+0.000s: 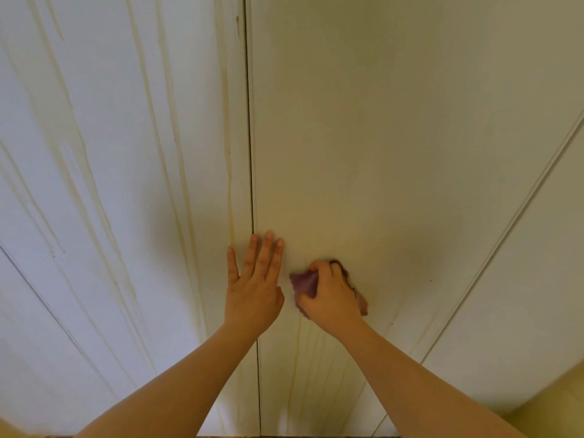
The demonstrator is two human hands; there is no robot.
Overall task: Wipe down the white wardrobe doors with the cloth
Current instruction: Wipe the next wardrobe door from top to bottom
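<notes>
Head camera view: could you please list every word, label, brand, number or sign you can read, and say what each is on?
There is no text to read in this view.
The white wardrobe doors carry only yellowish streaks.
The purple cloth gripped by the right hand shows no label, and the left hand lies flat on the doors.

we're indoors in a home here, right up against tall white wardrobe doors (379, 121), a dark seam (252, 153) running between two panels, yellowish drip stains (228, 172) down the left one, a yellow wall (556, 403) at the right edge.
</notes>
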